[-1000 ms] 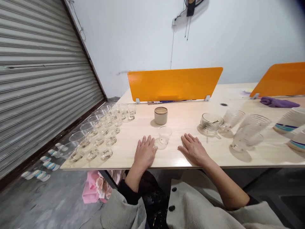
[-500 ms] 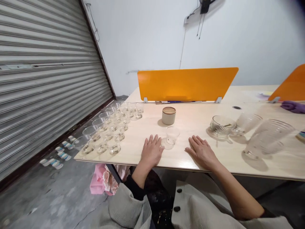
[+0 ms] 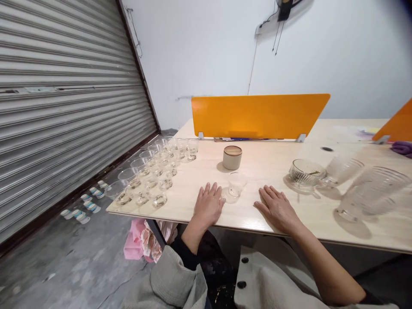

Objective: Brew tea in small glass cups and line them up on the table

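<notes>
Flat on the wooden table (image 3: 188, 189) lies my left hand (image 3: 208, 207), fingers stretched out and holding nothing. Just to its right stands a clear plastic cup (image 3: 236, 184), upright, with no contents that I can make out. My right hand (image 3: 279, 209) also rests palm down, with its fingers extended, to the right of that cup. A grey canister with a wooden lid (image 3: 232, 158) stands behind the cup. Beyond my right hand, a ribbed glass bowl (image 3: 305, 173) holds a little dark, dry-looking material.
Several clear cups (image 3: 161, 200) with dark bits at the bottom stand in rows at the table's left end. Stacked clear cups (image 3: 370, 193) lie tilted on the right. An orange divider (image 3: 257, 116) rises behind. Small white containers (image 3: 80, 216) stand on the floor at left.
The whole view has shifted slightly, so things appear a bit farther right. Both hands and the cup keep their places on the table.
</notes>
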A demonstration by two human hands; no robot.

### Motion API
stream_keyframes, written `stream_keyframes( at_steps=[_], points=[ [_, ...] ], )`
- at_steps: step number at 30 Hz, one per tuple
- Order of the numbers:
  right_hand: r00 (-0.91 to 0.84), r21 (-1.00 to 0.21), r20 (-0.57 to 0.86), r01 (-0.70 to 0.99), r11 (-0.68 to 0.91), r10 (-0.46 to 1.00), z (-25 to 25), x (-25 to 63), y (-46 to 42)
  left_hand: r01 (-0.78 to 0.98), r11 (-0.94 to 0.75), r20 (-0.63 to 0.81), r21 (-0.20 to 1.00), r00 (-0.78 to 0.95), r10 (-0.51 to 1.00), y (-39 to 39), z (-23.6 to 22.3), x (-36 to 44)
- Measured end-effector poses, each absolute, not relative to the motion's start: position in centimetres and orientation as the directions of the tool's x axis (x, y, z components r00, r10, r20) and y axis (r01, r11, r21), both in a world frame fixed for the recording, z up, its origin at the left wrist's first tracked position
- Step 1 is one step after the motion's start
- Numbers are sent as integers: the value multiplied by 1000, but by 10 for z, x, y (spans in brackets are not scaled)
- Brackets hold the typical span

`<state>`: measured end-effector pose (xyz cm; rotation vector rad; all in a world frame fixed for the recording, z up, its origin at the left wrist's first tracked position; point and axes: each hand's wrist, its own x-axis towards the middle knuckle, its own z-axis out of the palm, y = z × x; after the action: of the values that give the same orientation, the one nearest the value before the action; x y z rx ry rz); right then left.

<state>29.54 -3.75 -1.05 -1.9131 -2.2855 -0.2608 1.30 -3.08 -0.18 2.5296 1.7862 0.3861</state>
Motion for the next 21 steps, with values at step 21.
stream_keyframes(
  at_steps=[21],
  points=[
    [-212,67,281,977,201,936,-19,303,-31,923,-341,206,181,303,930,-28,-4,13]
  ],
)
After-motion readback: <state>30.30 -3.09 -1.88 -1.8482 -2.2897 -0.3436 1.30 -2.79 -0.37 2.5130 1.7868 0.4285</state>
